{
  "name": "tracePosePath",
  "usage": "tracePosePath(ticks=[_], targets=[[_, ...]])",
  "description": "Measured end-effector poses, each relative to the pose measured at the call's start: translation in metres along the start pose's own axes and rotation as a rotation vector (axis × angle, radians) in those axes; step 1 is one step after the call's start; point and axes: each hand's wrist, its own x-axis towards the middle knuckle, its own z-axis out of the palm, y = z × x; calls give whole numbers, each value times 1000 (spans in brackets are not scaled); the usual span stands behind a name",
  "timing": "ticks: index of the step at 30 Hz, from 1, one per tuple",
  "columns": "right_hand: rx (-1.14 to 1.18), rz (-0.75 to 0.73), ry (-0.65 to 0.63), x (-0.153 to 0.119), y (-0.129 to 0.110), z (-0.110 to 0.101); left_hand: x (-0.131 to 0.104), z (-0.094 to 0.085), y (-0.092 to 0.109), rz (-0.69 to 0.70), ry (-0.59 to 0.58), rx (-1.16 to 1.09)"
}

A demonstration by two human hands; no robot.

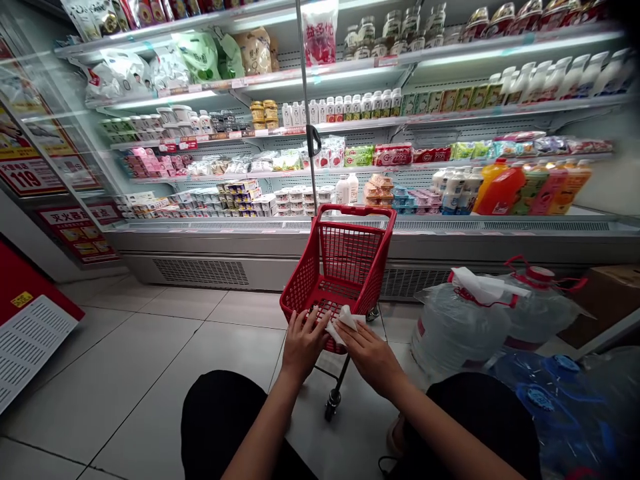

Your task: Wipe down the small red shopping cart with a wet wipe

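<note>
A red plastic shopping cart (350, 213) stands in front of me, its basket showing bare slatted walls. My left hand (303, 343) rests at the near rim of the basket, fingers spread and holding nothing. Beside it, my right hand (367, 347) presses a crumpled white tissue (346, 319) against the same near rim. Part of the tissue sticks up between the fingers and part spreads toward the left hand. The hand covers some of the rim beneath it.
Behind the cart runs a refrigerated shelf unit (210, 230) with dairy and drinks. Large clear water jugs (457, 327) and blue jugs (540, 400) crowd my right side; white tissue (483, 285) lies on the jugs. A red cabinet (30, 293) stands left on the tiled floor.
</note>
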Motion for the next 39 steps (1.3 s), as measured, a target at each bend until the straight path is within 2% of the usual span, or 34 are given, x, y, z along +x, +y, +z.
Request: tracePosePath(ticks=[3, 8, 12, 16, 21, 27, 33, 39], targets=[[-8, -3, -2, -8, 9, -7, 2, -7, -11, 106, -15, 3], [-15, 35, 3, -20, 24, -15, 20, -9, -40, 154, -52, -14], [-24, 34, 10, -31, 35, -14, 29, -6, -41, 182, -67, -48], [-44, 26, 7, -41, 50, -18, 28, -7, -22, 172, -50, -13], [-80, 44, 21, -53, 68, -27, 19, -9, 10, 123, -12, 20], [-83, 168, 40, -63, 80, -35, 9, -10, 53, 46, 14, -19], [-117, 288, 89, -67, 61, -29, 2, -12, 82, 49, 35, -74], [-85, 233, 85, -54, 17, -7, -4, -15, 88, 67, 42, -71]])
